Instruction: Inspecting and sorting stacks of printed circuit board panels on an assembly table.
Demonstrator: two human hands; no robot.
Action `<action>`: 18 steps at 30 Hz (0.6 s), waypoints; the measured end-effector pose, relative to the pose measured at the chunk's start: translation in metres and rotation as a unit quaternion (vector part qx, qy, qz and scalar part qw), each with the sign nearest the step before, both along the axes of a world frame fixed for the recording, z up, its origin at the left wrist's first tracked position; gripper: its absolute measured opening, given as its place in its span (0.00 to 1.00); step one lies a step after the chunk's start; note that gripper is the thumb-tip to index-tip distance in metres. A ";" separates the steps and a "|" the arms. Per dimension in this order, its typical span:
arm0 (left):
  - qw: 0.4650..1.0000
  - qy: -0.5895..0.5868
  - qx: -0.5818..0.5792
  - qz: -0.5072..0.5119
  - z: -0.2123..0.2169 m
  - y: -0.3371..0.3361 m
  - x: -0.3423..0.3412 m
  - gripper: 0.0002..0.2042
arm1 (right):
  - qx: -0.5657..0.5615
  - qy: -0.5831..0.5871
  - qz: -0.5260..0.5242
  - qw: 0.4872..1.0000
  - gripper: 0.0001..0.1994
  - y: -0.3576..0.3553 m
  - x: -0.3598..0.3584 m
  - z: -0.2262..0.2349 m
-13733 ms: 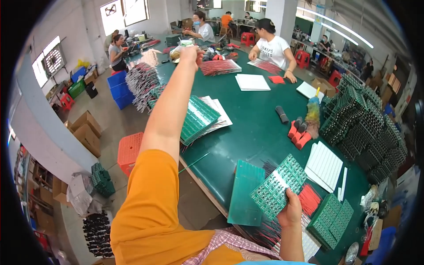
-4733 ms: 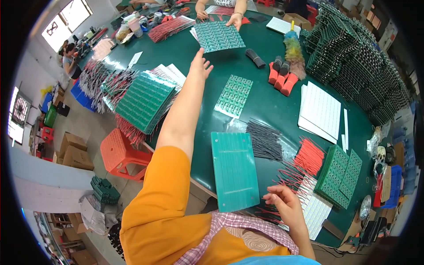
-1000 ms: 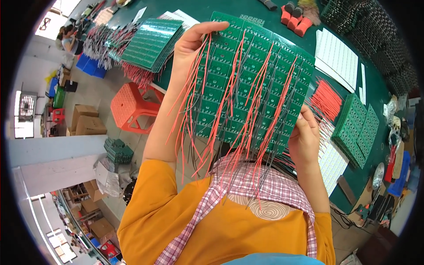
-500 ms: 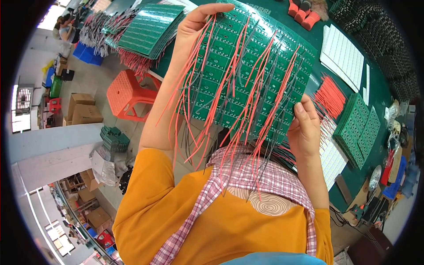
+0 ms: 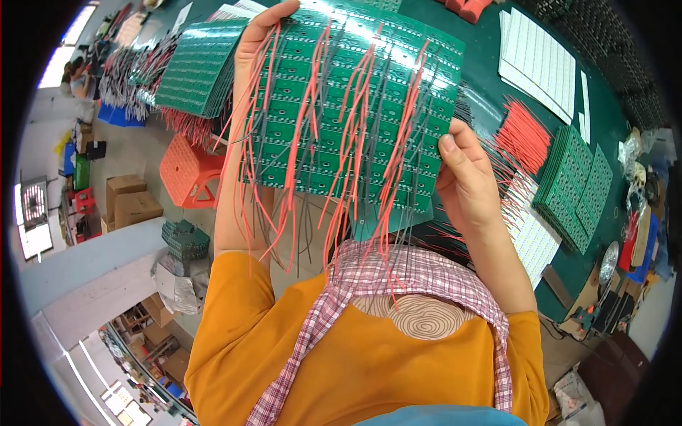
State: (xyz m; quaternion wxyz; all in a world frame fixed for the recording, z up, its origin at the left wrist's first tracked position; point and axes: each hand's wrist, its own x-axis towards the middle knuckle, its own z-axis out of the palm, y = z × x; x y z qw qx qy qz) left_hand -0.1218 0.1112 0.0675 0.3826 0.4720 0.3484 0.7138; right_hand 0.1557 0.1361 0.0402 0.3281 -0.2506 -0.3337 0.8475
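Both hands lift green circuit panel (image 5: 355, 106) clear above table's near edge: left hand (image 5: 263, 35) clamped on top-left corner, right hand (image 5: 465, 177) pinching lower-right edge; red wires (image 5: 341, 156) dangle free, untangled.

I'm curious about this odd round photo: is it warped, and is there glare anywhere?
Head view: fisheye bends the green table's edge and blacks out the corners; overhead light glares white along the top of the circuit board panel held by the left hand and right hand; the centre is sharp.
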 end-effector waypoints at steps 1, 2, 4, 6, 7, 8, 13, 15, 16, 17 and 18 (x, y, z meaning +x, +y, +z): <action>1.000 0.002 -0.002 0.003 0.004 -0.010 0.003 0.21 | -0.003 0.000 -0.004 1.000 0.13 0.002 -0.001 -0.002; 1.000 0.004 -0.005 0.005 0.004 -0.010 0.006 0.21 | 0.001 0.024 0.016 1.000 0.13 0.004 -0.002 -0.005; 1.000 0.005 -0.009 0.008 0.002 -0.003 0.008 0.22 | 0.004 0.045 0.031 0.999 0.14 0.007 -0.004 -0.008; 1.000 0.006 -0.013 0.013 -0.002 0.003 0.010 0.22 | 0.003 0.047 0.044 0.998 0.14 0.009 -0.006 -0.010; 1.000 0.006 -0.014 0.015 -0.003 0.007 0.010 0.22 | 0.002 0.046 0.040 0.998 0.14 0.010 -0.007 -0.008; 1.000 0.008 -0.015 0.019 -0.005 0.010 0.011 0.23 | -0.001 0.036 0.036 0.999 0.14 0.011 -0.008 -0.006; 0.988 -0.115 -0.054 -0.090 -0.026 0.028 -0.007 0.25 | 0.010 -0.016 -0.020 1.000 0.15 0.020 -0.006 -0.008; 0.970 0.161 -0.178 0.022 -0.004 0.039 0.008 0.25 | 0.001 -0.024 -0.065 0.998 0.13 0.038 -0.004 -0.011; 0.973 0.154 -0.169 -0.012 -0.005 0.037 -0.003 0.25 | -0.007 -0.008 -0.069 0.998 0.12 0.044 -0.014 -0.007; 0.978 0.123 -0.167 -0.032 0.001 0.030 -0.012 0.24 | 0.015 0.020 -0.050 0.998 0.11 0.048 -0.022 -0.002; 0.980 0.093 -0.168 -0.052 0.007 0.028 -0.018 0.23 | 0.038 0.048 -0.030 0.998 0.10 0.054 -0.027 0.002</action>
